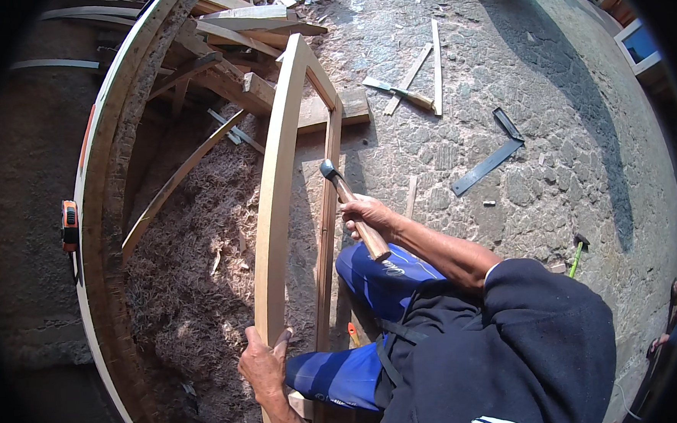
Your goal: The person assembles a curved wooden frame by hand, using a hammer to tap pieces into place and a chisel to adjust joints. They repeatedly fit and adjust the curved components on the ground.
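The left hand [264, 366] grips a wooden frame [277, 176] by its long left edge; the right hand [369, 214] grips a hammer [372, 242], its head near the frame's right edge.

The frame [279, 176] is smooth, matt wood, the hammer [340, 184] dark metal on a wooden handle [372, 244], the ground [556, 200] rough.

A long rectangular wooden frame [280, 153], pale honey on its left rail, redder brown on its right. A brown wooden-handled hammer [370, 238] with a black head. A boxy orange-and-black tape measure [70, 225]. Bright blue trousers [335, 372]; a black short-sleeved shirt [542, 300] with white stripes.
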Action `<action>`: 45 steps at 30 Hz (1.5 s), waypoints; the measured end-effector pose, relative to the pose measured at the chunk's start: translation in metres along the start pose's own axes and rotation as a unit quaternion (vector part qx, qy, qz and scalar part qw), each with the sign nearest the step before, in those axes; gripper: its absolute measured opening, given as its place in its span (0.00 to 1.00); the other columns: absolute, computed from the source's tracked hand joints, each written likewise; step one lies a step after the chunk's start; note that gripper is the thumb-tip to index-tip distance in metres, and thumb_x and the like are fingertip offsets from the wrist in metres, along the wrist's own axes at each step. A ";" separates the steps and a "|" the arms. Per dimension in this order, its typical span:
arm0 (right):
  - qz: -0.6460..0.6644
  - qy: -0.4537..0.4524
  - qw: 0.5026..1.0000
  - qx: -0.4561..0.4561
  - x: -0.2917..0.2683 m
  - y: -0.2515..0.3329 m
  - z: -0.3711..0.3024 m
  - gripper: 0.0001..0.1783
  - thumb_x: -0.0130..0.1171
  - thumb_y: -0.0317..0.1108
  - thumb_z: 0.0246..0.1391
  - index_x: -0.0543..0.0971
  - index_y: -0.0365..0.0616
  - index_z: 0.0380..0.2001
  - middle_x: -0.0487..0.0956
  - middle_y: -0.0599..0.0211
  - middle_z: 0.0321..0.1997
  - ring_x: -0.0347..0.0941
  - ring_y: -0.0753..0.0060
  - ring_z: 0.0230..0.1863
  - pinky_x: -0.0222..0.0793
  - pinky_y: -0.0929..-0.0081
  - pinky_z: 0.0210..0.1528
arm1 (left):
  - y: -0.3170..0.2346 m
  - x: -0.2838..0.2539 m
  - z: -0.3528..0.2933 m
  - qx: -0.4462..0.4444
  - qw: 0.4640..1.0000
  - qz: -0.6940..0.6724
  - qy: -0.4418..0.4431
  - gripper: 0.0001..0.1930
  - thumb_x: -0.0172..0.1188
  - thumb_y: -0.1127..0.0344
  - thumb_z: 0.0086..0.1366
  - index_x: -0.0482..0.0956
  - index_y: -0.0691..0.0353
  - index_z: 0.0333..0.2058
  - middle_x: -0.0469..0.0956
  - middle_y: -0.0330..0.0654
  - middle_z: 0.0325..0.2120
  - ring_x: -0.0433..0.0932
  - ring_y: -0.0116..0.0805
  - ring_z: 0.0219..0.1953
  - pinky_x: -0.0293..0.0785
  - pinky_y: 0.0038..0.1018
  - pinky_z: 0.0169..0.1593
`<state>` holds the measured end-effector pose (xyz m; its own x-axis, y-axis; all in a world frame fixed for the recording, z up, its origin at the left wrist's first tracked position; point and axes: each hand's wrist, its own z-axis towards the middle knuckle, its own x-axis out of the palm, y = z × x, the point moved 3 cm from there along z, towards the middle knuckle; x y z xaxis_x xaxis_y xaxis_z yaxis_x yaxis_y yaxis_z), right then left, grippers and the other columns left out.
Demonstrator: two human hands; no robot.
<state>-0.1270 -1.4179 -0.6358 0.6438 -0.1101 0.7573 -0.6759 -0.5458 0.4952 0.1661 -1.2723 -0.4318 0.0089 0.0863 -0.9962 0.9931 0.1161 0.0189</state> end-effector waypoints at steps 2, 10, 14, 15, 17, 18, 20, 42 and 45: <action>0.035 -0.011 0.998 -0.043 0.004 0.016 0.024 0.13 0.62 0.35 0.63 0.69 0.50 0.46 0.73 0.73 0.32 0.72 0.83 0.22 0.75 0.77 0.20 | -0.002 -0.004 0.002 0.010 1.000 -0.002 -0.014 0.29 0.77 0.46 0.54 0.69 0.60 0.37 0.82 0.54 0.21 0.83 0.61 0.29 0.78 0.48 0.35; 0.044 -0.008 0.992 -0.116 0.014 0.099 0.081 0.12 0.61 0.34 0.62 0.67 0.51 0.40 0.69 0.78 0.25 0.68 0.84 0.19 0.73 0.79 0.18 | 0.011 -0.013 0.016 0.009 1.000 0.011 -0.012 0.31 0.78 0.46 0.51 0.68 0.60 0.38 0.82 0.55 0.21 0.83 0.61 0.29 0.78 0.48 0.34; 0.026 -0.024 0.992 -0.121 0.005 0.113 0.089 0.11 0.61 0.35 0.63 0.68 0.51 0.41 0.69 0.78 0.25 0.68 0.86 0.20 0.72 0.81 0.19 | 0.016 0.002 0.013 0.008 1.000 -0.001 -0.005 0.32 0.78 0.45 0.51 0.68 0.60 0.38 0.82 0.56 0.22 0.83 0.63 0.29 0.77 0.49 0.33; 0.027 -0.008 0.991 -0.129 0.004 0.115 0.093 0.10 0.61 0.35 0.63 0.68 0.51 0.40 0.69 0.78 0.25 0.68 0.86 0.20 0.72 0.81 0.19 | 0.016 0.007 0.011 0.008 1.000 -0.010 0.000 0.32 0.78 0.45 0.51 0.68 0.60 0.39 0.82 0.56 0.21 0.83 0.63 0.29 0.77 0.49 0.33; 0.047 -0.037 0.991 -0.120 -0.003 0.116 0.098 0.09 0.61 0.35 0.64 0.69 0.49 0.38 0.70 0.76 0.26 0.69 0.86 0.20 0.72 0.82 0.18 | 0.016 0.012 0.007 0.001 1.000 -0.003 -0.003 0.31 0.78 0.45 0.51 0.68 0.60 0.38 0.82 0.57 0.23 0.83 0.63 0.29 0.77 0.49 0.33; 0.063 -0.037 0.990 -0.117 -0.002 0.118 0.103 0.10 0.61 0.34 0.63 0.69 0.48 0.39 0.70 0.75 0.26 0.69 0.85 0.19 0.74 0.80 0.17 | 0.016 0.014 0.006 0.001 1.000 0.004 -0.004 0.31 0.78 0.46 0.51 0.68 0.60 0.38 0.82 0.57 0.23 0.83 0.62 0.30 0.77 0.49 0.33; 0.114 -0.103 0.983 -0.102 -0.004 0.124 0.109 0.10 0.61 0.33 0.62 0.69 0.47 0.40 0.70 0.73 0.26 0.70 0.84 0.18 0.76 0.76 0.16 | 0.015 0.012 0.006 0.001 1.000 0.004 -0.005 0.31 0.79 0.47 0.51 0.69 0.60 0.37 0.82 0.57 0.24 0.83 0.62 0.30 0.77 0.49 0.33; -0.009 -0.018 0.989 -0.149 0.030 0.142 0.095 0.10 0.60 0.34 0.62 0.68 0.49 0.39 0.70 0.75 0.27 0.71 0.83 0.19 0.74 0.80 0.18 | 0.021 0.001 0.006 0.016 0.999 -0.022 -0.031 0.28 0.79 0.51 0.52 0.70 0.60 0.38 0.82 0.55 0.24 0.83 0.63 0.30 0.77 0.48 0.32; 0.013 -0.097 0.987 -0.128 0.019 0.117 0.099 0.11 0.60 0.34 0.60 0.68 0.49 0.39 0.70 0.74 0.28 0.72 0.80 0.19 0.76 0.72 0.19 | 0.020 0.004 0.005 -0.006 1.000 -0.029 -0.010 0.29 0.79 0.50 0.51 0.70 0.60 0.38 0.82 0.54 0.23 0.82 0.62 0.29 0.77 0.47 0.31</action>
<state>-0.1589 -1.5660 -0.6052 0.6643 -0.2923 0.6879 -0.7460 -0.3161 0.5861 0.1869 -1.2741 -0.4358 -0.0456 0.0591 -0.9972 0.9906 0.1315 -0.0376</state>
